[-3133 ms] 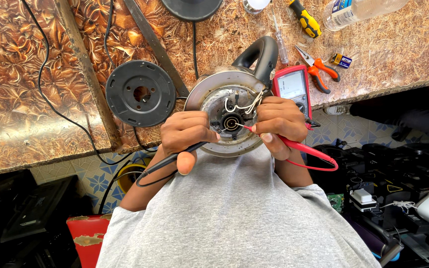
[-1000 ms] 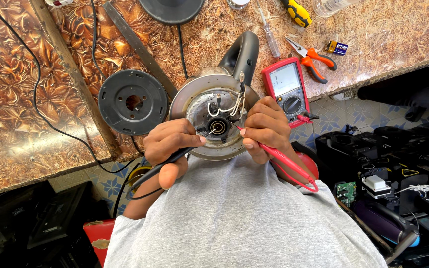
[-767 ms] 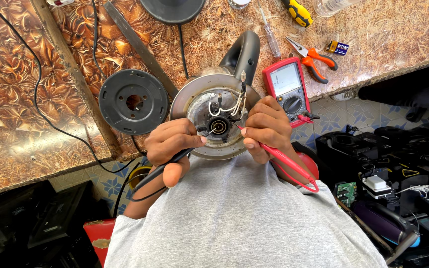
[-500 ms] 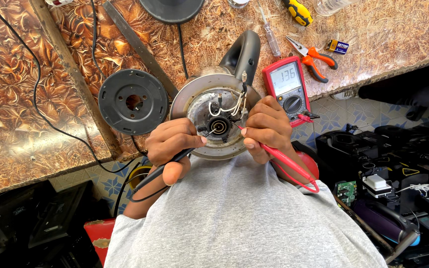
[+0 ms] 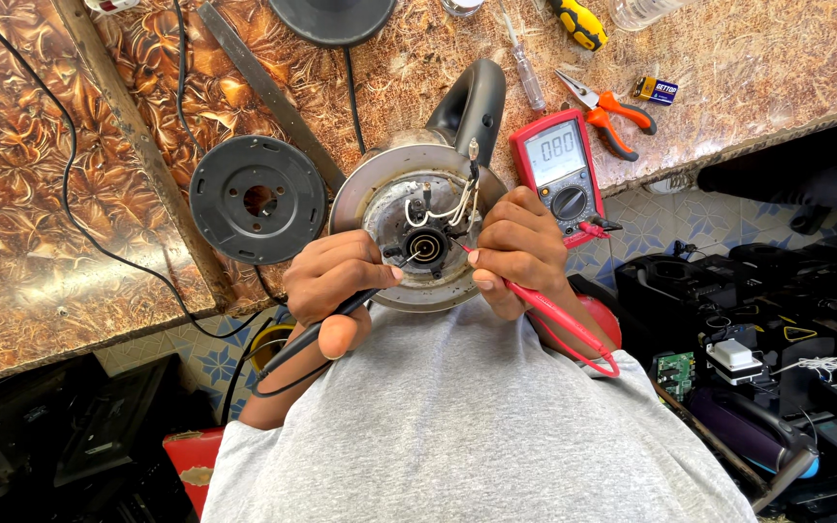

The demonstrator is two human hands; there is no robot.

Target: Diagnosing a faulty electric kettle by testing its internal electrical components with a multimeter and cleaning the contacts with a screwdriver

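An upturned electric kettle point(image 5: 385, 184) rests at the counter's edge, its metal base open and white wires showing around a black round connector point(image 5: 425, 249). My left hand point(image 5: 336, 286) grips a black meter probe point(image 5: 341, 312), whose tip touches the connector from the left. My right hand point(image 5: 520, 247) grips a red probe point(image 5: 559, 320), and its tip meets the connector from the right. A red digital multimeter point(image 5: 559, 169) with a lit display lies just right of the kettle.
A black round kettle base plate point(image 5: 259, 199) lies to the left. Orange-handled pliers point(image 5: 612, 107), a clear-handled screwdriver point(image 5: 525, 68), a small battery point(image 5: 656, 90) and a yellow tool point(image 5: 578, 21) sit behind. Black cables cross the brown patterned counter point(image 5: 41, 194). Dark appliances crowd the floor on the right.
Both hands stay on the kettle with the probes at the connector. The view has shifted slightly since the oldest frame, and the probe tips have barely moved.
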